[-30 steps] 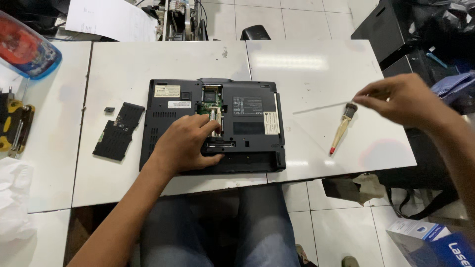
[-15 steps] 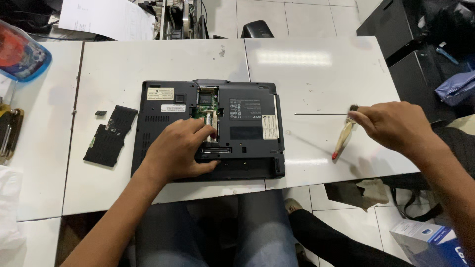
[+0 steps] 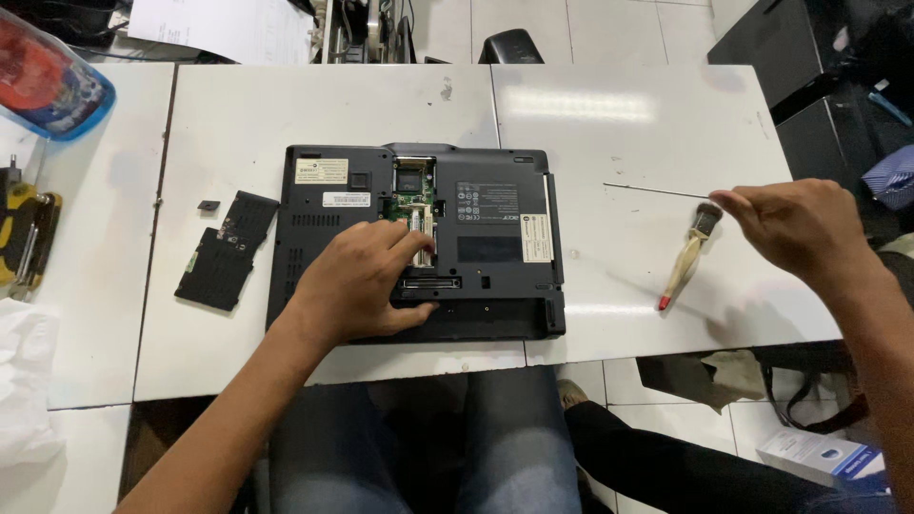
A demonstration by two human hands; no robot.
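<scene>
One laptop, one brush, two hands on a white table.

From my head camera I count one laptop (image 3: 419,243) lying underside up at the table's (image 3: 609,124) middle, its open bay showing a green board. My left hand (image 3: 367,281) rests on it, fingers curled and tips pressing at the bay's edge. My right hand (image 3: 795,228) sits loosely closed beside one brush (image 3: 687,257), fingertips at its bristle end; whether it pinches anything I cannot tell. One black cover (image 3: 227,250) lies just left of the laptop.
</scene>
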